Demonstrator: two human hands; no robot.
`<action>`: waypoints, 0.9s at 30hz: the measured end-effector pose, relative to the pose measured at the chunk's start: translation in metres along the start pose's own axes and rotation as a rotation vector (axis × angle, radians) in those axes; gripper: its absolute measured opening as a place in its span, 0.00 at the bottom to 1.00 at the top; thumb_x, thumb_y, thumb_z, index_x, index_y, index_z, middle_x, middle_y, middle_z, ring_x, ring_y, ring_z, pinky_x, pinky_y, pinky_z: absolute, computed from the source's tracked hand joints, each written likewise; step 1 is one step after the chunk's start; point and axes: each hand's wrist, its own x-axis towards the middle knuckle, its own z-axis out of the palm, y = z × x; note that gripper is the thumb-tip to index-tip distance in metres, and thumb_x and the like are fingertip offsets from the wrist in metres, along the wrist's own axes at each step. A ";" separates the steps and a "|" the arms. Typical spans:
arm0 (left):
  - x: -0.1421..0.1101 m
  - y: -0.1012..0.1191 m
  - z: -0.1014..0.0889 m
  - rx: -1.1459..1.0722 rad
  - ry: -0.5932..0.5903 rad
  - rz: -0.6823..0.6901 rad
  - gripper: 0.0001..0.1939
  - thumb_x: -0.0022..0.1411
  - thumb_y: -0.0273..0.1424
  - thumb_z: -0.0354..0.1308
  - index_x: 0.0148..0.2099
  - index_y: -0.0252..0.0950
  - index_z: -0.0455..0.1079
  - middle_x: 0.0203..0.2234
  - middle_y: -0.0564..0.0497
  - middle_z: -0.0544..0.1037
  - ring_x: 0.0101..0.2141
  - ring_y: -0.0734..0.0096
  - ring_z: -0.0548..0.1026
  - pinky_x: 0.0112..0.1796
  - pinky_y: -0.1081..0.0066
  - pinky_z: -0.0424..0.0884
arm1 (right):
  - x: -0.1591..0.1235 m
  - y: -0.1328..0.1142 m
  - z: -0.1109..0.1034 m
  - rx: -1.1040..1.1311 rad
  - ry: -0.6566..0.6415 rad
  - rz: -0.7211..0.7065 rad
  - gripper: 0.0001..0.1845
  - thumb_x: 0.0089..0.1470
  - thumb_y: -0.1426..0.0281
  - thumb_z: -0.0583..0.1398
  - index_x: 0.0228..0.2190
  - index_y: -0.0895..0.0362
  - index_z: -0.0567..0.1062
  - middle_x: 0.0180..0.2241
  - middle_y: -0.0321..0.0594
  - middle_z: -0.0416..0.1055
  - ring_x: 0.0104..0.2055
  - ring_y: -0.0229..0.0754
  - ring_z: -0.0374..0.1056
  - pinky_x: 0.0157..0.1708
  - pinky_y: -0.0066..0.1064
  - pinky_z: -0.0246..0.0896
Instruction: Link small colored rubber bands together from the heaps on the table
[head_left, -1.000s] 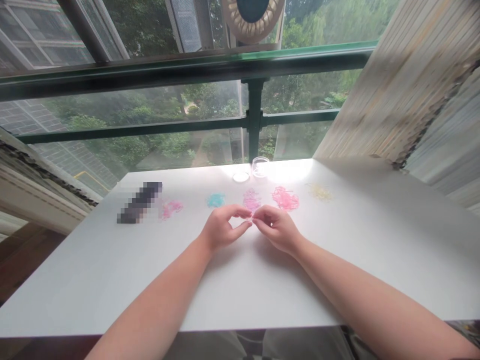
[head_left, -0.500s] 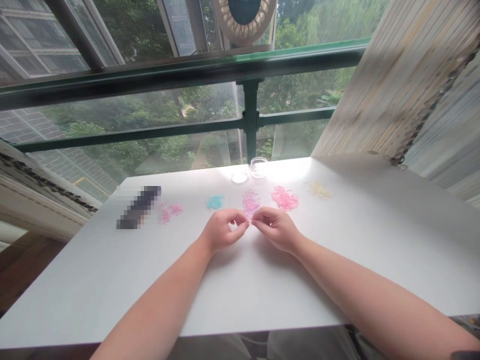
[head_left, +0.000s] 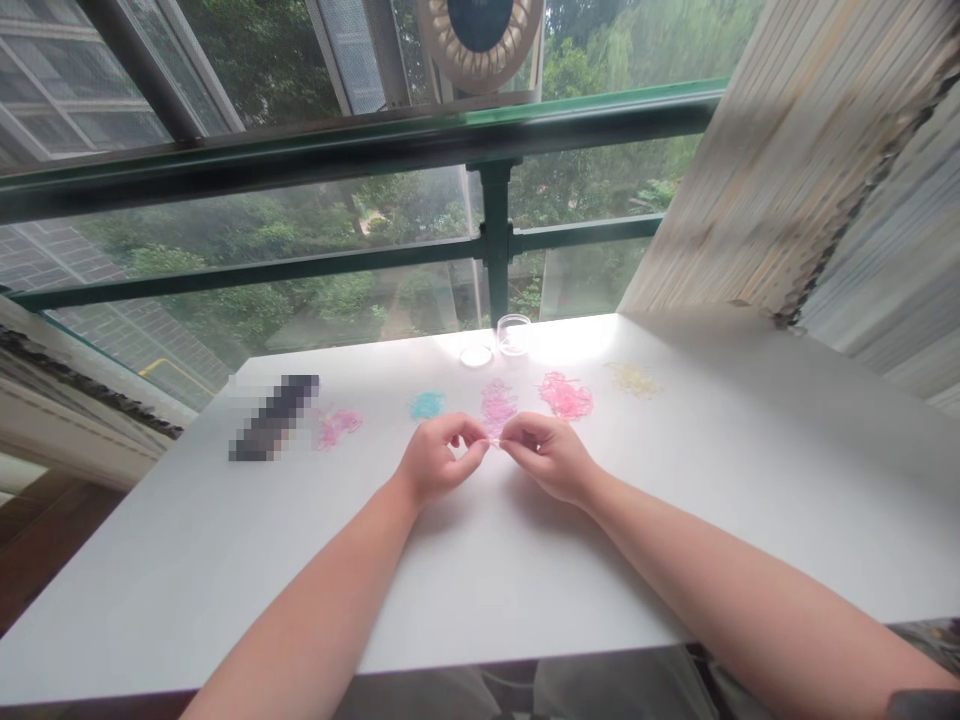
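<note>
Fingertips of my left hand [head_left: 436,462] and right hand [head_left: 550,455] meet, pinching a tiny pale pink band [head_left: 493,441] between them, just in front of the lilac pile [head_left: 497,402]. Bare white table [head_left: 675,520] spreads to both sides and toward me. No readable writing shows anywhere.

Dark object [head_left: 274,417] at 9 o'clock on the counter [head_left: 675,520] is pixelated, can't identify. Whatever sits between the left hand [head_left: 435,465] and right hand [head_left: 547,460] fingertips is too small to tell; a pale pink bit at most, grip contact unclear. Both forearms cut off by bottom edge. Round fan-like thing [head_left: 480,40] at 12 o'clock cropped by top edge. Clear jar [head_left: 514,335] and lid [head_left: 476,354] washed out by glare. Yellow pile [head_left: 634,379] faint, single strands unreadable.
</note>
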 end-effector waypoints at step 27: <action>0.001 -0.002 0.000 0.019 -0.050 -0.026 0.08 0.59 0.32 0.52 0.31 0.35 0.69 0.21 0.53 0.72 0.24 0.76 0.66 0.27 0.75 0.62 | 0.001 -0.002 -0.001 -0.124 0.028 -0.061 0.04 0.49 0.74 0.55 0.25 0.57 0.70 0.21 0.34 0.64 0.22 0.33 0.55 0.23 0.24 0.53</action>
